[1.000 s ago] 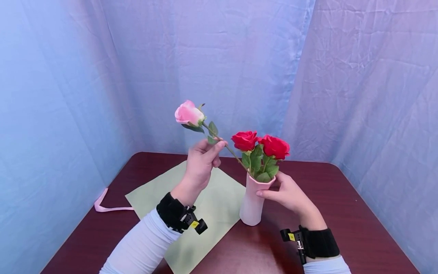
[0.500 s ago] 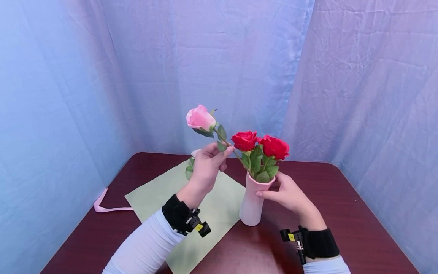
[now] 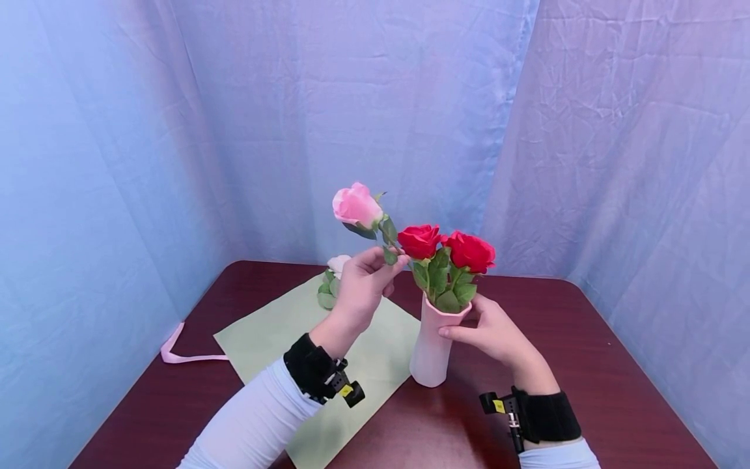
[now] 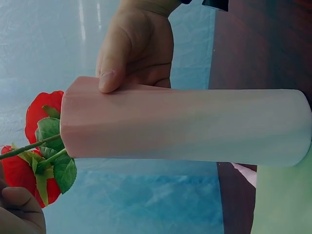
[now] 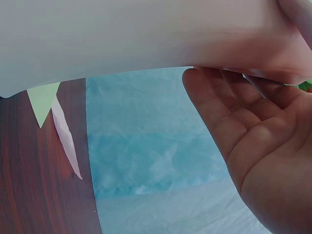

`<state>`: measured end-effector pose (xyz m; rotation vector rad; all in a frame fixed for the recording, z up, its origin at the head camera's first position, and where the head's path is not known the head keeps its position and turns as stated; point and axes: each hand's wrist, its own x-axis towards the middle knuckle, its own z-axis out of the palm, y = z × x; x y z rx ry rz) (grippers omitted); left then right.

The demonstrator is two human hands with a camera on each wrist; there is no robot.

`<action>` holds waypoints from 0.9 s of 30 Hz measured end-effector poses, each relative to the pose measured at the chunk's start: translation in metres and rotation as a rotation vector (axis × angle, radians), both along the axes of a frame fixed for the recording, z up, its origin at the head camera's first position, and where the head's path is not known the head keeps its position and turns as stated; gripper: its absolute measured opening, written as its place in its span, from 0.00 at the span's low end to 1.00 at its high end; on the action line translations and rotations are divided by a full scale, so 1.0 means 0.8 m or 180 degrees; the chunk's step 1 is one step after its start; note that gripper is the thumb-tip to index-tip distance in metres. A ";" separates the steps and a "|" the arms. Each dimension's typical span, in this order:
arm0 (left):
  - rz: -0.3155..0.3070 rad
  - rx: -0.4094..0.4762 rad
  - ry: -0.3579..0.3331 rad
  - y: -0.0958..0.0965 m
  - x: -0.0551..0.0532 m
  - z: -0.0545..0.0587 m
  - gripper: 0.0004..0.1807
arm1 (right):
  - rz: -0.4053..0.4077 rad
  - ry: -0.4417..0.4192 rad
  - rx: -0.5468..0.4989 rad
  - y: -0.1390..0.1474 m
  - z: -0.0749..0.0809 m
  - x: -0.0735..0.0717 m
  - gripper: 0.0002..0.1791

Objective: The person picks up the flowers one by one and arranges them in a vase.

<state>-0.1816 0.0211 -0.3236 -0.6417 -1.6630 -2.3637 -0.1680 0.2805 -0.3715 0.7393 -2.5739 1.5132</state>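
Observation:
My left hand pinches the stem of a pink rose between thumb and fingers. The bloom leans to the left, and the lower stem runs into the mouth of the vase in the left wrist view. My right hand grips the tall pink-and-white vase near its rim, thumb in front and fingers behind. In the right wrist view those fingers lie along the vase's side. Two red roses, one left and one right, stand in the vase with green leaves.
Behind my left hand lies a white rose, partly hidden, on a pale green sheet. A pink ribbon extends from the sheet's left side on the dark red table. Blue cloth surrounds the table.
My left hand has moved right and slightly down with the pink rose, bringing its bloom nearer the red ones. The white rose has come into view behind it. Right hand and vase hold still.

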 end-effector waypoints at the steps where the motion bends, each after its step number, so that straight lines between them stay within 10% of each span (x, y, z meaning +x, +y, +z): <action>1: 0.0009 -0.0033 0.0017 0.001 0.000 0.000 0.08 | 0.0001 0.0000 -0.0001 0.000 0.000 0.000 0.34; 19: 0.0397 -0.0870 0.0379 0.017 0.000 -0.005 0.06 | 0.0016 -0.0024 -0.0026 0.000 0.000 0.000 0.35; 27: 0.0267 -0.0953 0.0480 0.023 0.000 -0.005 0.06 | 0.0030 0.0002 -0.0021 0.001 0.000 0.000 0.35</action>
